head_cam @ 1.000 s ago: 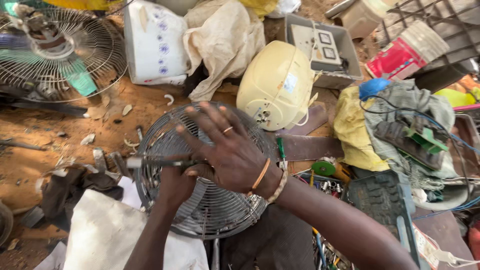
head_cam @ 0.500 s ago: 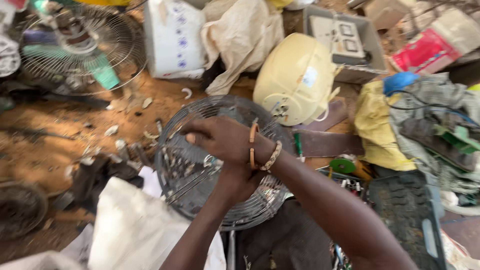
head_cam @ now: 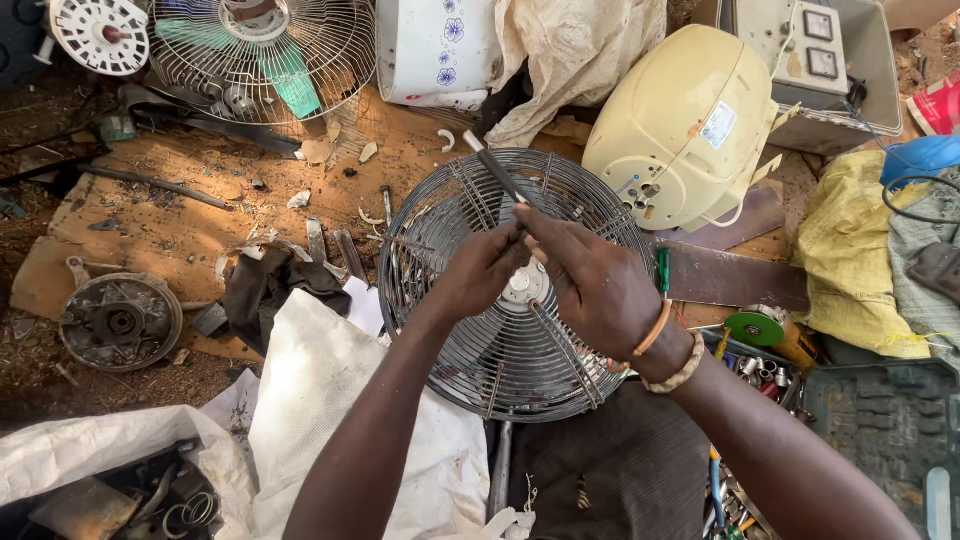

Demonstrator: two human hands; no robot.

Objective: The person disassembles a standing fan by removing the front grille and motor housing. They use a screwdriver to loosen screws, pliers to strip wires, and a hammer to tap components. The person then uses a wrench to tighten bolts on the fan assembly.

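Gripping one screwdriver (head_cam: 497, 172), both hands, left (head_cam: 483, 275) and right (head_cam: 597, 288), work over one fan grille (head_cam: 500, 340).

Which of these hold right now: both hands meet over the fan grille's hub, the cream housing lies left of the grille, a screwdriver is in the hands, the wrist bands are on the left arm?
1. Both hands, left hand and right hand, meet over the hub of the fan grille. True.
2. The cream housing lies left of the grille. False: upper right.
3. A screwdriver is held between the hands. True.
4. The wrist bands are on the left arm. False: right wrist.
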